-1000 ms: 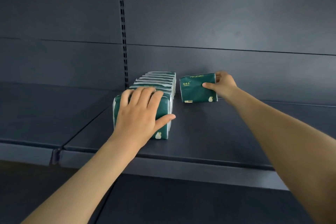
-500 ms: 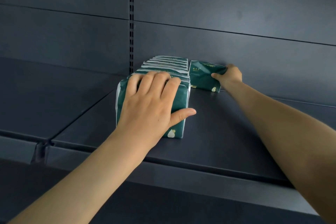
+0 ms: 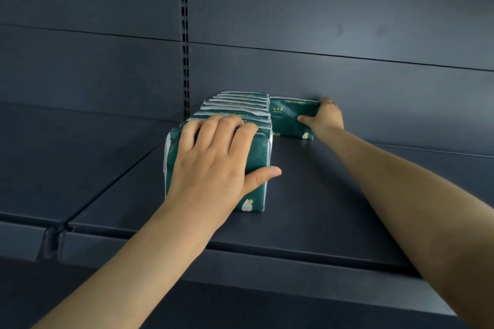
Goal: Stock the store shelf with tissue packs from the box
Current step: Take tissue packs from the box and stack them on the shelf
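Left of the row of dark green plastic-wrapped tissue packs: bare stretch of dark grey metal shelf and, just left of the row's back end, a slotted black upright.

On the row itself: left hand, released and laid flat against the face of the front pack, fingers stretched over its top edge, thumb out to the right, gripping nothing. Reads as bracing the row against toppling forward. Runs front to back, packs on edge with broad faces toward the aisle, back end at the dark grey back panel.

Just right of the row's back end, touching it or nearly so: single dark green tissue pack, upright on its long edge, broad face forward, long axis left to right, apparently up against the back panel. Right hand grasping its right end, thumb on the front face, fingers wrapped behind.

Judged as the start of a second row beside the first. Turns on this: pack in the right hand, deep at the back, well behind the left hand, right arm stretched far in, so plainly the nearer hand for the seating. Calls for squaring the pack parallel to the row's faces and snug to the row's right side, then letting go. Could tip forward once let go, with nothing in front to prop it. Box not in view.
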`<state>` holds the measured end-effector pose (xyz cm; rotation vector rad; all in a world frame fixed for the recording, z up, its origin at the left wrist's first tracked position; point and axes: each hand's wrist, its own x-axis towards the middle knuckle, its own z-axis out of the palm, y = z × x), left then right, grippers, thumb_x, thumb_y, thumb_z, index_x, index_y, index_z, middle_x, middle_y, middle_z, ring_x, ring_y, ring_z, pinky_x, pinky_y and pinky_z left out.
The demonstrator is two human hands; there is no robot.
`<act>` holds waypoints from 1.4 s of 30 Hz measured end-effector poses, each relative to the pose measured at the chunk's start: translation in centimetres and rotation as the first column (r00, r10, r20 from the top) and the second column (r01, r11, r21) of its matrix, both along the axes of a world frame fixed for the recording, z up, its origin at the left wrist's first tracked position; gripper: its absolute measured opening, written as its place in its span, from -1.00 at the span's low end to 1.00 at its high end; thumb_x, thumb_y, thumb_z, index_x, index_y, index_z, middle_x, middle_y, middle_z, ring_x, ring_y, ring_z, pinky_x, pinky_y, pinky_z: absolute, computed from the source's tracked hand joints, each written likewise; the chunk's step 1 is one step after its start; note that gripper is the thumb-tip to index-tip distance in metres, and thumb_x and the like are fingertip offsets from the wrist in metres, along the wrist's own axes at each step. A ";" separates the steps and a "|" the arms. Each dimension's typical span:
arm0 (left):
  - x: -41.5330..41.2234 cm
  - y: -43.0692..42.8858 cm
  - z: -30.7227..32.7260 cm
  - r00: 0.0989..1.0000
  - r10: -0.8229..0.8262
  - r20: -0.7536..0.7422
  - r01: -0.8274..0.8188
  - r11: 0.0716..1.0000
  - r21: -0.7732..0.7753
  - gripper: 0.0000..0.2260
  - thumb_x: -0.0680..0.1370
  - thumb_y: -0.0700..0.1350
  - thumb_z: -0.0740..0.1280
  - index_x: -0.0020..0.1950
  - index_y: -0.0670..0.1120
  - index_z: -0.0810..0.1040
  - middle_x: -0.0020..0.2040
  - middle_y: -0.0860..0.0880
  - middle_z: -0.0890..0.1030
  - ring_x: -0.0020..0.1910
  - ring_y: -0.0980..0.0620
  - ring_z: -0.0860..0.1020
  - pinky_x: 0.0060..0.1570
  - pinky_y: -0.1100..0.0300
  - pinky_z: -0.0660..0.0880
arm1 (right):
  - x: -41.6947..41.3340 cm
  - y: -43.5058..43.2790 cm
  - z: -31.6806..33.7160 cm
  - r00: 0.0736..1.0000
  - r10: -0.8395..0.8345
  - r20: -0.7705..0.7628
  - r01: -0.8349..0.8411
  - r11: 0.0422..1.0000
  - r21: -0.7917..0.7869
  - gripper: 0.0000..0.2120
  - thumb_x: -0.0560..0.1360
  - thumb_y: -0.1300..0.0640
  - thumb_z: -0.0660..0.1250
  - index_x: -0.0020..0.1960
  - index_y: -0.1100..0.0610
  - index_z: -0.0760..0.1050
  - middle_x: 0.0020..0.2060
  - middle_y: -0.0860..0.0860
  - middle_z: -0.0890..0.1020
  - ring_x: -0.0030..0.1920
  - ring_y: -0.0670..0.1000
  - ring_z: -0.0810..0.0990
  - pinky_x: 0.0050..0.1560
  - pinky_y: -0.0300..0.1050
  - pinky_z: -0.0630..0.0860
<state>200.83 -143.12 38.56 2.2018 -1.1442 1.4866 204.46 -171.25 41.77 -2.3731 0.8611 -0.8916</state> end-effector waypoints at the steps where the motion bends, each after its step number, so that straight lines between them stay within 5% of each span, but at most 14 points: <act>1: 0.0 0.0 0.0 1.000 -0.002 -0.005 0.002 1.000 0.001 -0.35 0.57 0.31 -0.09 0.08 -0.17 0.55 0.03 -0.10 0.59 0.00 -0.16 0.55 0.09 0.01 0.28 | -0.2 0.1 0.0 1.000 0.008 -0.015 -0.008 1.000 0.009 -0.41 0.44 0.05 0.43 0.33 0.28 0.29 0.29 0.18 0.40 0.26 0.15 0.43 0.14 -0.11 0.38; 7: -0.5 0.2 0.4 0.998 -0.007 -0.066 0.009 1.000 0.029 -0.39 0.56 0.29 -0.01 0.13 -0.20 0.53 0.07 -0.14 0.58 0.03 -0.19 0.55 0.12 0.01 0.25 | -3.6 1.5 1.1 0.993 0.058 -0.100 -0.060 0.998 -0.016 -0.41 0.51 -0.07 0.32 0.36 0.29 0.27 0.30 0.17 0.41 0.26 0.14 0.43 -0.03 -0.17 0.29; 15: -3.2 1.3 1.4 0.995 0.093 -0.035 -0.085 0.979 0.183 -0.56 0.59 0.08 0.06 0.20 -0.24 0.45 0.18 -0.26 0.53 0.21 -0.24 0.49 0.38 -0.22 0.07 | -12.6 5.7 4.6 0.956 0.107 -0.273 -0.148 0.980 -0.134 -0.43 0.55 -0.10 0.22 0.37 0.28 0.27 0.32 0.18 0.42 0.29 0.16 0.40 0.13 -0.08 0.36; 24: -9.8 6.5 7.0 0.967 0.080 -0.241 -0.008 0.959 0.283 -0.61 0.58 -0.01 0.14 0.26 -0.26 0.46 0.13 -0.20 0.55 0.15 -0.20 0.49 0.38 -0.10 0.23 | -25.2 12.0 8.0 0.935 0.072 -0.347 -0.157 0.961 -0.226 -0.41 0.55 -0.12 0.21 0.39 0.28 0.28 0.37 0.19 0.36 0.36 0.16 0.34 0.28 -0.05 0.31; 27: -12.9 8.2 9.1 0.960 0.071 -0.270 0.026 0.941 0.339 -0.58 0.62 0.04 0.10 0.36 -0.19 0.35 0.26 -0.15 0.47 0.25 -0.14 0.41 0.30 0.04 0.26 | -29.4 14.2 8.6 0.934 0.051 -0.354 -0.143 0.960 -0.239 -0.39 0.55 -0.13 0.21 0.40 0.28 0.26 0.38 0.19 0.35 0.37 0.16 0.33 0.33 -0.01 0.30; 36: -22.7 11.4 12.7 0.900 0.070 -0.431 0.122 0.907 0.404 -0.60 0.62 0.06 0.09 0.30 -0.18 0.40 0.25 -0.12 0.43 0.27 -0.10 0.36 0.16 0.02 0.36 | -42.1 18.9 8.8 0.920 -0.017 -0.392 -0.080 0.970 -0.231 -0.41 0.54 -0.17 0.21 0.35 0.26 0.31 0.30 0.17 0.43 0.29 0.17 0.41 0.25 0.02 0.37; 42: -30.3 12.2 11.7 0.857 0.157 -0.490 0.117 0.868 0.482 -0.65 0.60 0.05 0.11 0.01 -0.21 0.49 0.09 -0.18 0.50 -0.03 -0.12 0.48 -0.05 0.08 0.39 | -50.8 19.4 7.3 0.914 0.007 -0.406 -0.106 0.969 -0.221 -0.41 0.53 -0.18 0.22 0.38 0.22 0.31 0.32 0.14 0.42 0.31 0.15 0.39 0.27 0.02 0.36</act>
